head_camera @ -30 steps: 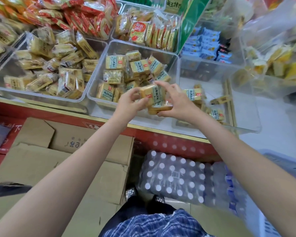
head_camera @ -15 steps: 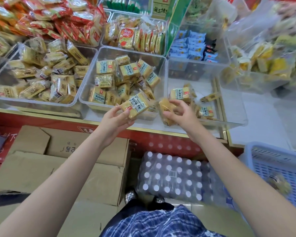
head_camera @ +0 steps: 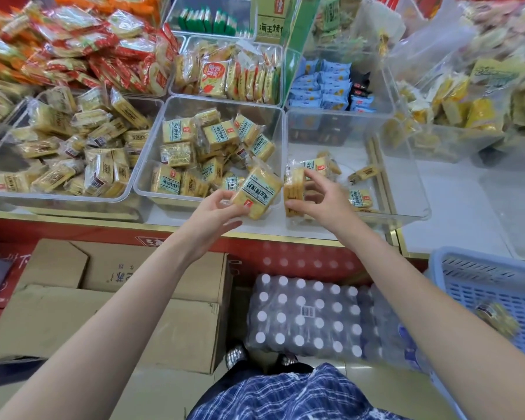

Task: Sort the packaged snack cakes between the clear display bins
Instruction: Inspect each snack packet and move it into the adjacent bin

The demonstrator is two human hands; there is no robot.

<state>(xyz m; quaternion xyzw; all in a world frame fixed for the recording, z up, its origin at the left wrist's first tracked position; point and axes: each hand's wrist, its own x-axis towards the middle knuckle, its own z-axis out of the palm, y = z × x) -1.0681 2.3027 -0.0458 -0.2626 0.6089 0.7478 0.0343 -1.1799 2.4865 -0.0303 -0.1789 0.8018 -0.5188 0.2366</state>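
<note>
Brown cardboard boxes (head_camera: 109, 301) and shrink-wrapped bottle pack (head_camera: 306, 316) sat near; left hand (head_camera: 212, 212) pinched yellow wrapped snack cake (head_camera: 259, 192), long axis tilted far-right, over middle clear plastic bin (head_camera: 152, 194); right hand (head_camera: 319, 195) gripped upright cake (head_camera: 293, 189) in right clear bin (head_camera: 419, 207).

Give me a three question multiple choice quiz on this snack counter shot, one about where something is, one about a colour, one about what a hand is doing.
1. Where is the shrink-wrapped pack of bottles?
A. On the floor below the counter
B. Inside a clear bin
C. On the cardboard boxes

2. What colour is the plastic basket at lower right?
A. Red
B. Blue
C. Green

3. What is the left hand doing?
A. Hanging idle
B. Pressing flat on the counter
C. Holding a snack cake packet

Answers: 1 A, it sits by the person's feet, below the counter edge. 2 B, its lattice walls are pale blue. 3 C, the fingers pinch the packet's near end.
</note>
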